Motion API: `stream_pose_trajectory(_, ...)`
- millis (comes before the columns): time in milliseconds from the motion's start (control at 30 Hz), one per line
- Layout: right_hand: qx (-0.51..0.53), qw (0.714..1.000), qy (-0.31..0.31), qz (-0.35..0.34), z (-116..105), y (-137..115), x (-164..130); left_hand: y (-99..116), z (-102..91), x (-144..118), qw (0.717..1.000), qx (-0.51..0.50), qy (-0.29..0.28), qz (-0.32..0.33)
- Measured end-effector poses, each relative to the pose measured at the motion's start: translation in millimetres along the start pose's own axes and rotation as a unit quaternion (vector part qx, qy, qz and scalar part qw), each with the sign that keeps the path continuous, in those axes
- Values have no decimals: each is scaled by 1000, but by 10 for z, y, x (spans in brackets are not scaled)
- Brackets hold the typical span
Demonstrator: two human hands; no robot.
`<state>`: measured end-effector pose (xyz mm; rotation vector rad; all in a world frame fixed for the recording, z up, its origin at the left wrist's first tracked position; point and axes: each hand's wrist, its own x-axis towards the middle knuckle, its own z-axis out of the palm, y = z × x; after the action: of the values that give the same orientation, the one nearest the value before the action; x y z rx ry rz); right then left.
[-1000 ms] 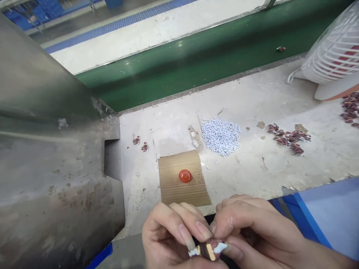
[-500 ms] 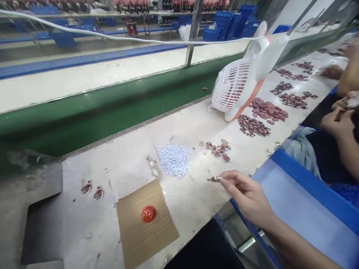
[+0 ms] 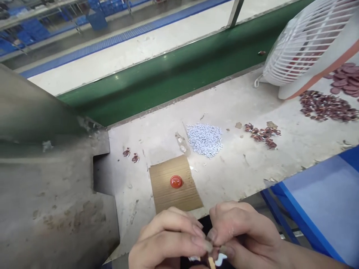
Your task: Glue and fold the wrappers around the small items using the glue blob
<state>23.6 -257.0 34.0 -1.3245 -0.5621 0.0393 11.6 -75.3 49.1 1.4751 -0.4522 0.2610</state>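
At the bottom edge of the view, my left hand and my right hand meet, fingertips pinched together. Between them is a small part with yellow-orange and white bits; most of it is hidden by the fingers. Just beyond the hands lies a square of brown cardboard, bearing a small round red dish with a glossy surface. Behind the cardboard is a heap of tiny pale blue-white pieces. A cluster of small brown parts rests to its right.
A white fan stands at the right, near a larger brown pile and purplish discs. Two brown parts lie left. A metal housing borders the bench's left side; a blue-rimmed bin is at lower right.
My right hand has come from the bench's right side to the lower middle with the small part. My left hand has entered view and meets it. The view has turned left and downward.
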Motion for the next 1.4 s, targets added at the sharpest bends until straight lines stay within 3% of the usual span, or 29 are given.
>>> stream_pose_trajectory(133,29,999,-5,20,92,15,-20,-48,123,48,991,37,114,50)
stream_pose_trajectory(200,46,997,2,54,109,10,-57,-30,131,71,990,53,115,55)
stream_pose_trajectory(300,83,982,-1,171,17,-62,-8,24,29,99,994,54,81,54)
stream_pose_trajectory(433,107,925,-239,276,-199,-233,312,87,-114,92,1000,18,13,16)
stream_pose_trajectory(533,142,887,-306,315,-270,-295,505,105,-136,55,999,-13,24,-25)
stream_pose_trajectory(633,194,862,-334,328,-267,-281,545,115,-133,14,998,-39,7,-55)
stream_pose_trajectory(1067,308,763,-328,464,-249,-325,591,167,-39,-61,990,-42,49,-122)
stream_pose_trajectory(1400,322,754,-314,478,-244,-300,559,170,-84,-52,985,-79,19,-155)
